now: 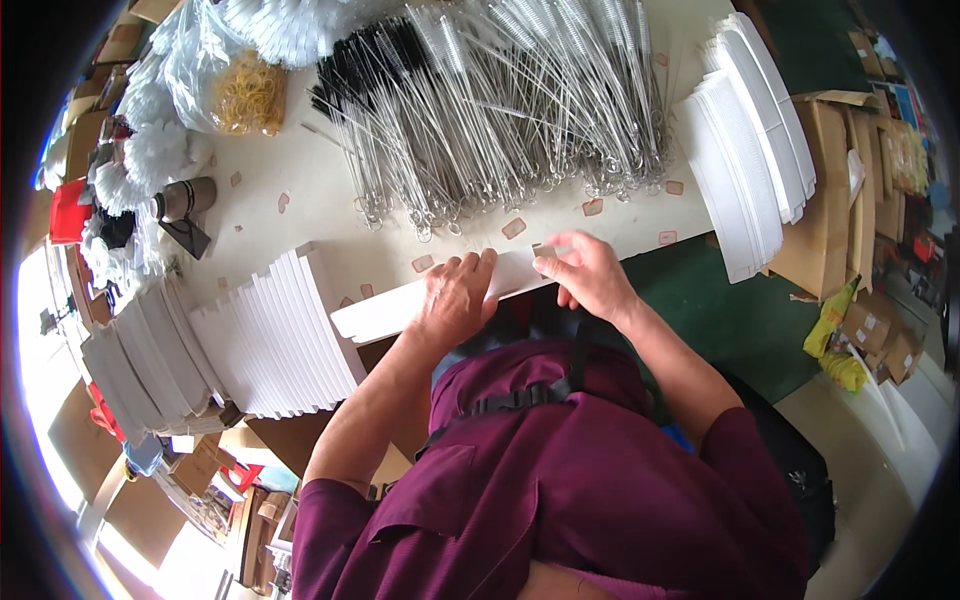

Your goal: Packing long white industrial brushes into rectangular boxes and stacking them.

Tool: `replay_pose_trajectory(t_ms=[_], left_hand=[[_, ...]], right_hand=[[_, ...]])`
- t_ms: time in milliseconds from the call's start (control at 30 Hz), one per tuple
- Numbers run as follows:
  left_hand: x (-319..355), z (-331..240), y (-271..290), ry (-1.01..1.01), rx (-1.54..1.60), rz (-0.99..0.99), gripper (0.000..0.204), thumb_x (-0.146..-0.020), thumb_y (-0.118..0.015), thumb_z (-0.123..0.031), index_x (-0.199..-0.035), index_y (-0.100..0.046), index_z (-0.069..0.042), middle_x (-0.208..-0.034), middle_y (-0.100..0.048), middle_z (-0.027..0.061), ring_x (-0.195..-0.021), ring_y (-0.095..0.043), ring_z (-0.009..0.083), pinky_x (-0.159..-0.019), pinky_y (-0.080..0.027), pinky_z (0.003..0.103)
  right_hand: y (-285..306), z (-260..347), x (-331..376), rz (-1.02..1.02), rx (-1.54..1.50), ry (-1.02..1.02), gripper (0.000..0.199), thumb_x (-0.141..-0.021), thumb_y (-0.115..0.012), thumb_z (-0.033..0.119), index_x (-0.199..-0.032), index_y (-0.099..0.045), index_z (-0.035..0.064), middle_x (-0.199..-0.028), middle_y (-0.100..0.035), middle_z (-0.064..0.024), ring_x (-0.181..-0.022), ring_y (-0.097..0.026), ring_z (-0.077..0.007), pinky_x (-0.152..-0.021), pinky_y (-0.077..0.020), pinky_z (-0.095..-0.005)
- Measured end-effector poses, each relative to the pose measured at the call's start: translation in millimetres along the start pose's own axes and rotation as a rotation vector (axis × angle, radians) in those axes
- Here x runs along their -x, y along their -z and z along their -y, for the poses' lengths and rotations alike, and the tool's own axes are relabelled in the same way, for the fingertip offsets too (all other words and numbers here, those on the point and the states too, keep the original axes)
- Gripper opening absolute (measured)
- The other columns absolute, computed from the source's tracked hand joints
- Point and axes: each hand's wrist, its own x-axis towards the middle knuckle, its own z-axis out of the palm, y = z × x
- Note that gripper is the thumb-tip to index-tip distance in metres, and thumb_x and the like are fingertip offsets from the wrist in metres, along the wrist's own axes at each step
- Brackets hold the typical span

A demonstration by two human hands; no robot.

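A long, narrow white cardboard box (390,308) lies slantwise along the table's front edge, in front of my body. My left hand (458,298) is closed over its middle, with the fingers across the top. At the box's right end my right hand (592,275) has thumb and forefinger pinched at the end flap, where a small grey-brown inner patch shows. Beyond both hands lies a broad heap of thin wire-handled brushes (500,120) with looped ends. Some have black bristles (375,55), the others pale ones.
Several white boxes (275,335) stand in a row at the left, beside more white card (150,350). Flat white card blanks (735,170) are stacked at the right table edge. Yellow rubber bands (248,92) sit in clear plastic at the back left, near a dark grey cylinder (188,198).
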Motion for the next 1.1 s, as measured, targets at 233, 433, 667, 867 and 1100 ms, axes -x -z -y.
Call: replay_pose_trajectory(t_ms=[233, 433, 667, 867, 1100], left_hand=[[-15, -5, 10, 0.018, 0.112, 0.155, 0.054, -0.077, -0.079, -0.027, -0.121, -0.058, -0.004, -0.1, -0.068, 0.0159, -0.096, -0.068, 0.0362, -0.08, -0.053, 0.048], [0, -3, 16, 0.025, 0.132, 0.12, 0.058, -0.077, -0.081, -0.032, -0.123, -0.059, -0.004, -0.102, -0.068, 0.0165, -0.097, -0.068, 0.0366, -0.082, -0.053, 0.048], [20, 16, 22, 0.043, 0.175, 0.171, 0.054, -0.078, -0.081, -0.033, -0.119, -0.062, -0.002, -0.101, -0.068, 0.0177, -0.097, -0.068, 0.0376, -0.084, -0.054, 0.048], [19, 11, 19, 0.136, 0.293, 0.259, 0.05, -0.081, -0.077, -0.038, -0.116, -0.066, -0.003, -0.102, -0.07, 0.0189, -0.099, -0.068, 0.0386, -0.087, -0.054, 0.046], [14, 0, 35, 0.193, 0.528, 0.122, 0.045, -0.083, -0.077, -0.04, -0.11, -0.067, -0.005, -0.098, -0.071, 0.018, -0.094, -0.069, 0.0385, -0.083, -0.053, 0.046]], right_hand=[[-21, -5, -8, 0.022, 1.07, 0.764, 0.07, -0.076, -0.084, 0.03, -0.132, -0.056, -0.0004, -0.126, -0.062, -0.0154, -0.121, -0.057, -0.0315, -0.106, -0.0433, -0.0416], [-10, 1, -14, 0.21, 1.083, 0.737, 0.059, -0.083, -0.08, 0.029, -0.128, -0.058, -0.0028, -0.119, -0.065, -0.017, -0.113, -0.061, -0.0338, -0.102, -0.0473, -0.0431], [-1, -5, -12, 0.265, 1.081, 0.617, 0.057, -0.085, -0.078, 0.029, -0.128, -0.06, -0.0025, -0.124, -0.065, -0.0178, -0.116, -0.061, -0.0341, -0.104, -0.0466, -0.0422], [15, 12, -18, 0.313, 0.953, 0.588, 0.05, -0.083, -0.08, 0.033, -0.116, -0.068, -0.0014, -0.106, -0.072, -0.0181, -0.102, -0.067, -0.0362, -0.096, -0.0515, -0.0443], [25, -19, -25, -0.148, 0.11, 0.353, 0.072, -0.087, -0.08, 0.048, -0.129, -0.057, -0.0055, -0.114, -0.068, -0.0162, -0.103, -0.069, -0.0286, -0.09, -0.0545, -0.0384]])
